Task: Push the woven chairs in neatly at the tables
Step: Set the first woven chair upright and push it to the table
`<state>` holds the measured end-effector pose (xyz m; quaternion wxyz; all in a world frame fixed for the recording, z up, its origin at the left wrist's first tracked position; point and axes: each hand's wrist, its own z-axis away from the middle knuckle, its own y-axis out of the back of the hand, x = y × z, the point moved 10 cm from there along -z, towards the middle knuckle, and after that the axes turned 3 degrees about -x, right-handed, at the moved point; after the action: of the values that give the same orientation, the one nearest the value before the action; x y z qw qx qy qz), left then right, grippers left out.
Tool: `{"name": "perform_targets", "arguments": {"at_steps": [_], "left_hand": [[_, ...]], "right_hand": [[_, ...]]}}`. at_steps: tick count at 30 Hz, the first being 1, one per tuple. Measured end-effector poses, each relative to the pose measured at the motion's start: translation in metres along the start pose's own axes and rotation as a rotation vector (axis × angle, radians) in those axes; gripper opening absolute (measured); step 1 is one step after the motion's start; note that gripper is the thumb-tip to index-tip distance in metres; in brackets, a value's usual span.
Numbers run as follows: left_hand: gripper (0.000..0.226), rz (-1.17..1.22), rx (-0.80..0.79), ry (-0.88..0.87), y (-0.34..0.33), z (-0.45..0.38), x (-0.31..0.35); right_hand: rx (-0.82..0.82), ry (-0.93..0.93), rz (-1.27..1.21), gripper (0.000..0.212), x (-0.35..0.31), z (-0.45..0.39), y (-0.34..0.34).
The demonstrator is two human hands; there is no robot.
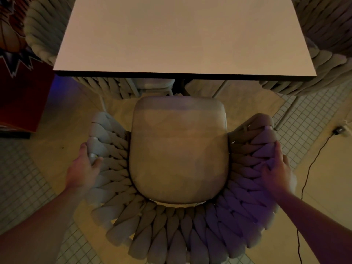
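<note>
A woven chair (179, 153) with a padded seat and thick braided arms and back stands directly below me, facing a pale rectangular table (182, 35). Its seat front lies just short of the table's near edge, outside the tabletop. My left hand (85, 166) grips the chair's left woven arm. My right hand (276, 170) grips the right woven arm, fingers pressed over the braid. Two more woven chairs (43, 33) (327, 35) sit at the table's left and right sides, with their seats tucked under the top.
A red cabinet with graphics (21, 77) stands at the left. A black cable (312, 168) runs across the tiled floor on the right from a small plug. The chair legs and a table post show under the tabletop.
</note>
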<state>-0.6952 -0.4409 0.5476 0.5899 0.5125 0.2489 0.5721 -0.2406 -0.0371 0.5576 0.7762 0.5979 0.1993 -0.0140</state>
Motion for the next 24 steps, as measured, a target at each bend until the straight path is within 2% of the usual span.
{"name": "perform_targets", "arguments": {"at_steps": [24], "left_hand": [[0.071, 0.002, -0.039, 0.053, -0.001, -0.007, 0.011]], "right_hand": [[0.030, 0.013, 0.017, 0.082, -0.001, -0.011, 0.000]]}}
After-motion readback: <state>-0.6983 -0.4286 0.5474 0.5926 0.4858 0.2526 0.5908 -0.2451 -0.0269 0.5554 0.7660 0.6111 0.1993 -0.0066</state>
